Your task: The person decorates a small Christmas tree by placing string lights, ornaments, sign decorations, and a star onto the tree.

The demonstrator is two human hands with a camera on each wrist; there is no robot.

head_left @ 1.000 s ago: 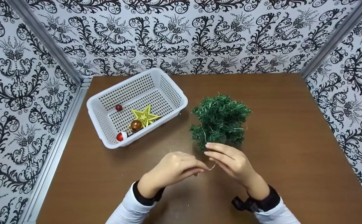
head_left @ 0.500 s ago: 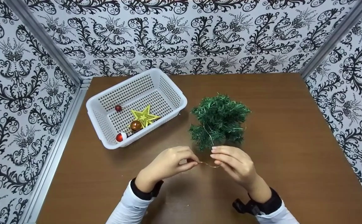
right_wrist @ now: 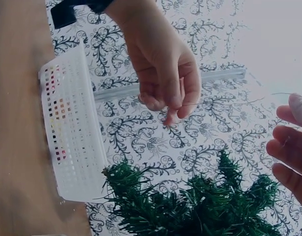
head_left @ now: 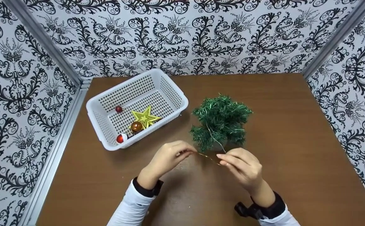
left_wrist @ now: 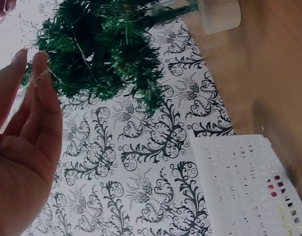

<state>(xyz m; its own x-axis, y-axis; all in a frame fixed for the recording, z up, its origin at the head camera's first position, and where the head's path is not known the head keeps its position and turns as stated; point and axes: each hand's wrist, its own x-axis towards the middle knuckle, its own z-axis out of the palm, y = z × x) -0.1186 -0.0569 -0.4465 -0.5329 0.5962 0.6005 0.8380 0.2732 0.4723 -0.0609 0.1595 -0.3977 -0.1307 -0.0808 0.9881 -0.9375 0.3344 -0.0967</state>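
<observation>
A small green artificial Christmas tree (head_left: 221,119) stands on the table, its white base (left_wrist: 222,15) showing in the left wrist view. A thin fairy-light wire (head_left: 208,156) runs down the front of the tree to the right hand and on across to the left. My left hand (head_left: 171,159) pinches the wire between thumb and fingertips, left of the tree's foot. With thumb and fingers my right hand (head_left: 244,167) holds the wire just in front of the tree. In the right wrist view the wire stretches nearly straight between both hands.
A white perforated basket (head_left: 166,117) stands left of the tree. Inside lie a yellow star (head_left: 145,117), an orange ball (head_left: 136,126), a red-and-white ball (head_left: 121,138) and a small dark red ball (head_left: 119,109). Patterned walls (head_left: 176,34) enclose the brown table (head_left: 282,125).
My left hand has moved left and slightly away from me, and the right hand a little right. The wire between them is longer and straighter; the tree and basket have stayed put.
</observation>
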